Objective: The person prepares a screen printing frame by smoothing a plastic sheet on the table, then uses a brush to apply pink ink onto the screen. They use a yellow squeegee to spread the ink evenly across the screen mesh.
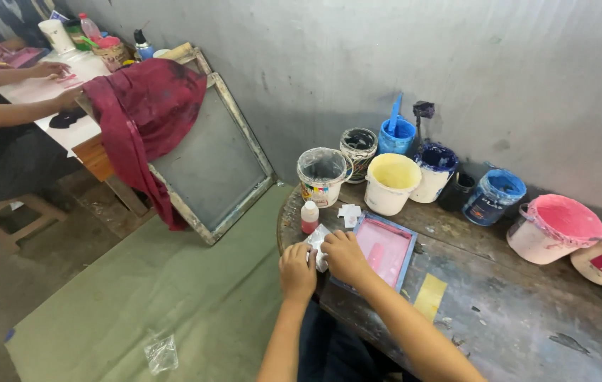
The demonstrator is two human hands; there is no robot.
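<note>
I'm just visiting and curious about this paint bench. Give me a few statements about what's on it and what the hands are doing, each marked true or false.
1. Both hands, left hand and right hand, are on a small white packet. True.
2. The small blue-framed screen lies beside the right hand. True.
3. The pink paint bucket is overturned. False: it stands upright.
4. A dark red cloth hangs over the large wooden-framed screen. True.
5. The small red-bottomed bottle is held in the left hand. False: it stands alone on the bench.
</note>
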